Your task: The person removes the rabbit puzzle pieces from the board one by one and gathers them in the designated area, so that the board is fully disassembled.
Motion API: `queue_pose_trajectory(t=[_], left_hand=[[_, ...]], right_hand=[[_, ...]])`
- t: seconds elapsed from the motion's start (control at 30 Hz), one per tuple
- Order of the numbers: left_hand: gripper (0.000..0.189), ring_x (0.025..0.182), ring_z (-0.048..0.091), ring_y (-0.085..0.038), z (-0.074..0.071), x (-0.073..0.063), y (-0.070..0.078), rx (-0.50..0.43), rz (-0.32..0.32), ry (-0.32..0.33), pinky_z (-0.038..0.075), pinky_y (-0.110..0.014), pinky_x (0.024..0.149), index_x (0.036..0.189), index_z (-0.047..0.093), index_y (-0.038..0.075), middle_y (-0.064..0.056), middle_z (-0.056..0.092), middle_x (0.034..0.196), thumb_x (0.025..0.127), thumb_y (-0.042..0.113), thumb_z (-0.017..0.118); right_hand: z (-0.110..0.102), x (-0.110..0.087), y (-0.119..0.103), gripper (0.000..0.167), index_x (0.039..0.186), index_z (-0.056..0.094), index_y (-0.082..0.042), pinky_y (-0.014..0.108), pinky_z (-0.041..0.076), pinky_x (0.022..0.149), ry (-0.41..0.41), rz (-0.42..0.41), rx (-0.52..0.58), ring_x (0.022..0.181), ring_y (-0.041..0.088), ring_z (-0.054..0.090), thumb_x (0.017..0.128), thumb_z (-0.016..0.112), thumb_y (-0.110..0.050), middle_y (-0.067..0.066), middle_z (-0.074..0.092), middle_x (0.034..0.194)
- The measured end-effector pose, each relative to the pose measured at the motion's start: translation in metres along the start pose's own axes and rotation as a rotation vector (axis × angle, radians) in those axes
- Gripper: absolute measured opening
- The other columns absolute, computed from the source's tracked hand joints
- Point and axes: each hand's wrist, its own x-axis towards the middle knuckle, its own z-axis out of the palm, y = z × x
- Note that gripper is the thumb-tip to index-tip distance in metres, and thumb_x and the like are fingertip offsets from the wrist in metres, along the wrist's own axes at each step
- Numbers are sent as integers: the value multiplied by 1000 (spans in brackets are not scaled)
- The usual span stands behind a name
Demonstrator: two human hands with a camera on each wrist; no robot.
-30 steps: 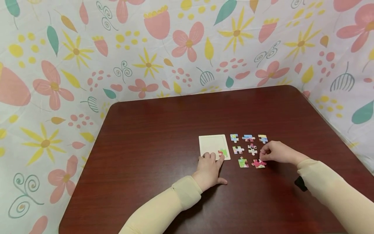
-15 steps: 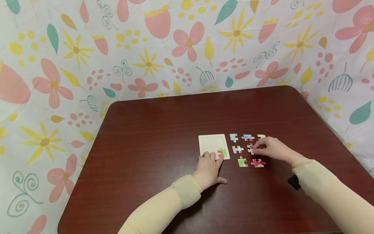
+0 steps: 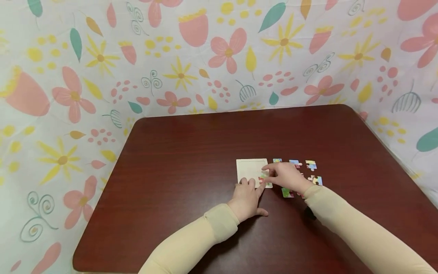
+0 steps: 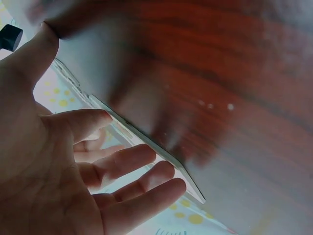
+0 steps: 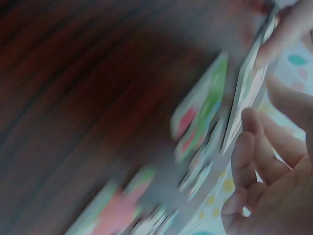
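Note:
A small cream puzzle board (image 3: 247, 167) lies on the table; a red and green piece (image 3: 261, 179) sits in its lower right corner. My left hand (image 3: 246, 199) rests spread at its front edge, fingertips touching it, thumb stretched aside. My right hand (image 3: 289, 177) hovers over the board's right side. Its thumb and index fingertips are apart around the corner piece, with no piece visible between them. In the right wrist view, the right hand's fingers (image 5: 249, 147) are bent beside the board's edge (image 5: 239, 98).
Loose jigsaw pieces lie right of the board: a blue one (image 3: 295, 163), a yellow and blue one (image 3: 311, 164), another (image 3: 316, 180) below, and a green one (image 3: 287, 193). The right hand and arm cover others. A flowered cloth (image 3: 219, 57) hangs behind the table (image 3: 171, 152).
My right hand has moved left, from over the loose pieces to the board. A piece at the right, covered before, now shows. The left hand stays on the board; the view has shifted slightly.

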Motion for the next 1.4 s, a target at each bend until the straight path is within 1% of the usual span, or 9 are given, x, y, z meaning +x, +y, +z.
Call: queue_pose_trajectory(t=[0.07,0.13,0.3,0.47,0.6,0.73,0.87,1.17,1.4], left_hand=[[93,94,47,-20,0,0,2,11,5,9,49,-31,73,149,26,37,1,49,106,71,86,39],[93,93,47,-19,1,0,2,13,8,24,47,-30,70,149,27,37,1,49,105,70,86,39],[94,93,47,-18,2,0,3,19,6,34,46,-29,68,149,27,37,1,49,104,70,87,39],[95,95,48,-19,3,0,4,25,-6,30,45,-28,66,149,26,37,1,49,106,69,87,38],[99,95,49,-18,6,0,6,44,-25,59,44,-26,66,148,32,32,1,51,105,67,89,38],[95,89,52,-18,9,-3,6,54,-41,124,45,-25,65,136,47,26,0,53,98,65,89,41],[87,87,53,-18,8,-5,6,45,-41,156,45,-25,62,123,53,25,0,54,94,65,88,43],[85,90,54,-18,3,-7,3,57,-21,115,47,-24,61,134,50,26,-1,56,100,71,83,46],[85,90,55,-19,1,-7,4,45,-39,114,48,-25,64,133,52,25,-2,57,100,70,82,50]], right_hand=[[4,2,-5,36,115,67,-7,36,41,65,10,3,-67,61,4,54,83,72,-22,-8,66,75],[6,3,-9,33,112,69,-9,39,38,67,19,22,-124,62,5,54,82,73,-24,-9,66,74],[7,2,-12,24,102,73,-12,43,39,68,46,40,-178,64,8,56,81,75,-23,-7,66,74],[9,1,-10,19,98,73,-14,48,39,72,53,43,-133,68,10,59,81,75,-20,-6,66,76],[10,1,-9,18,98,71,-14,44,38,70,47,58,-97,63,9,53,81,75,-20,-7,61,72],[9,3,-11,18,96,70,-12,38,36,63,41,65,-71,59,9,49,80,75,-18,-6,57,69],[6,4,-12,18,95,69,-10,35,35,60,23,78,-49,58,9,49,80,76,-17,-5,58,68],[4,8,-12,16,93,64,-11,34,33,59,0,65,-41,59,10,48,82,74,-16,-4,57,72],[4,8,-11,13,92,64,-12,33,39,60,21,69,-14,62,10,53,83,72,-13,-3,63,74]])
